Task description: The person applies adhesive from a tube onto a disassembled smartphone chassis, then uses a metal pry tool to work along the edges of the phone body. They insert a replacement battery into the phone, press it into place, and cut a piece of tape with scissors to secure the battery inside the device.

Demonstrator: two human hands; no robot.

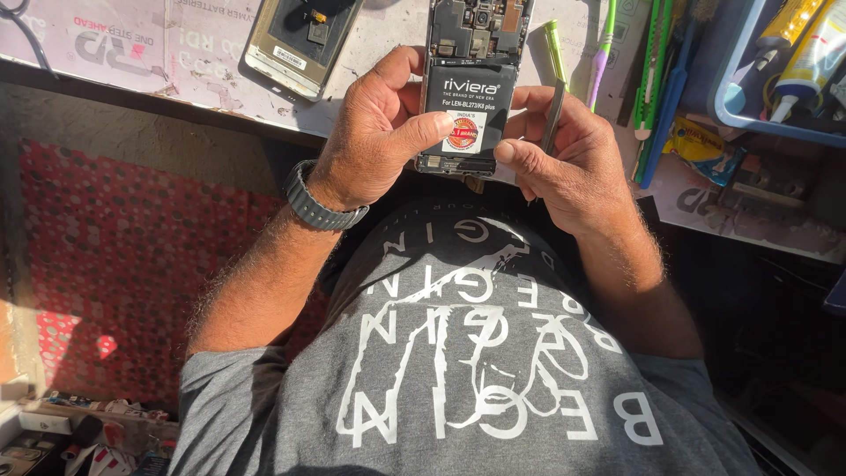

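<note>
Opened phone (474, 70) gripped in both hands, low over the worktop's (203, 79) near edge.
Left hand (374, 132) clamps its side, thumb on black battery (467, 110); right hand (564, 159) pinching a dark tool (552, 115). Blue tray (749, 97) holding glue tubes (797, 53).

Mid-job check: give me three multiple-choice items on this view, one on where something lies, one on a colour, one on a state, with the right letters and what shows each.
1. Where does the second opened phone lie?
A. on the bench, up and left of the hands
B. in the blue tray
C. on the red mat

2. What colour is the battery in the held phone?
A. white
B. black
C. green

3. How is the held phone?
A. back cover on
B. back cover off, battery and circuit board bare
C. still boxed

Answers:
1 A: it rests on the bench top beyond the left hand.
2 B: the casing is black with a light sticker.
3 B: the board shows above the battery, while the right hand holds a slim dark tool.
</note>
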